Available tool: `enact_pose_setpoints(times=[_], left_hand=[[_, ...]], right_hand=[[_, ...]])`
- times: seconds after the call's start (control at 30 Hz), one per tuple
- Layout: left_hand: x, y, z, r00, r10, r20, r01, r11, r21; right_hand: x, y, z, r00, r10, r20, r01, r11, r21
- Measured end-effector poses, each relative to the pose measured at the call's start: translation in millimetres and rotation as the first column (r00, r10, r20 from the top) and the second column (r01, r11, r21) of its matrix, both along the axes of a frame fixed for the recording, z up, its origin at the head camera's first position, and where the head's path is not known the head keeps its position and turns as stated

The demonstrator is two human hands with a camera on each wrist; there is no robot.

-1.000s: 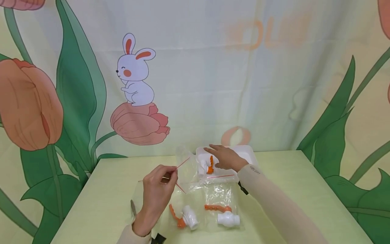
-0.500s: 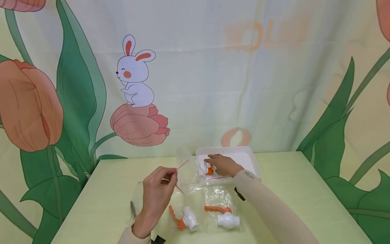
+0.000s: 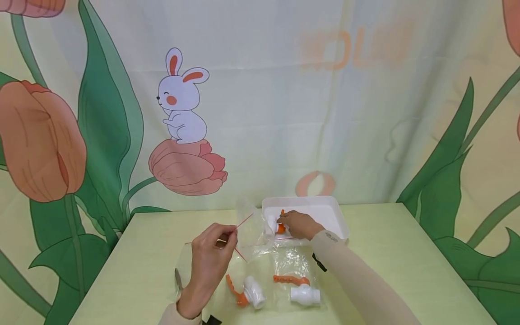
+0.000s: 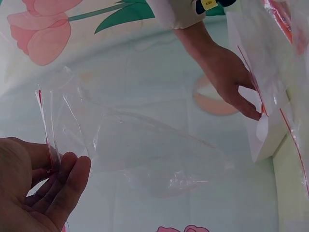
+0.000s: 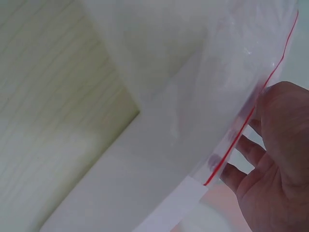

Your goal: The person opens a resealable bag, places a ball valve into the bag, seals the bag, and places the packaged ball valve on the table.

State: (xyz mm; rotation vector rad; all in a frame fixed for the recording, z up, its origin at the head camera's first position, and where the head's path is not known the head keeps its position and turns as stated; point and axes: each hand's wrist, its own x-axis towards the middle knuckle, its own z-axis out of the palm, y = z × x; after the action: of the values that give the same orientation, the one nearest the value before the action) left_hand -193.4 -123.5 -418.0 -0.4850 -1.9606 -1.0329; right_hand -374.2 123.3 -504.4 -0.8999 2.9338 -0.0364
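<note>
In the head view my left hand (image 3: pixel 213 253) pinches the red-lined top of a clear zip bag (image 4: pixel 159 150), which hangs out empty to the right. My right hand (image 3: pixel 300 224) reaches into a white tray (image 3: pixel 340 221), its fingertips on the orange handle of a white ball valve (image 3: pixel 271 223). That handle's tip shows above the fingers. Beside them, a red-lined bag edge (image 5: pixel 236 137) crosses over the tray's front wall, with the fingers behind it in the right wrist view. The valve itself is hidden there.
Two more ball valves lie bagged on the table in front: a left valve (image 3: pixel 253 292) and a right valve (image 3: pixel 304 295), both with orange handles. A slim grey tool (image 3: pixel 178 279) lies by my left wrist. A printed curtain (image 3: pixel 260 113) hangs behind the table.
My right hand has come down from above the tray onto the orange valve handle, its fingers drawing in. The left hand keeps its pinch on the bag, nearly still.
</note>
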Motion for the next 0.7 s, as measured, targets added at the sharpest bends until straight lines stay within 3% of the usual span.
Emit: enact_pose_setpoints(times=[0.2,0.43,0.7], left_hand=[[1.2,-0.8,-1.4,1.000,0.006,0.010,-0.006,1.000,-0.007],[2.4,-2.2,-3.0,1.000,0.014,0.024,-0.014,1.000,-0.013],[1.8,-3.8,-2.2,1.000,0.020,0.014,-0.020,1.000,-0.012]], right_hand=[[0.9,0,-5.7,0.998,0.048,-0.050,-0.048,0.999,-0.008],[0.2,3,-11.4,0.992,0.009,-0.126,-0.006,1.000,0.024],[-1.6,13,-13.6,0.986,0.004,-0.168,-0.009,1.000,-0.026]])
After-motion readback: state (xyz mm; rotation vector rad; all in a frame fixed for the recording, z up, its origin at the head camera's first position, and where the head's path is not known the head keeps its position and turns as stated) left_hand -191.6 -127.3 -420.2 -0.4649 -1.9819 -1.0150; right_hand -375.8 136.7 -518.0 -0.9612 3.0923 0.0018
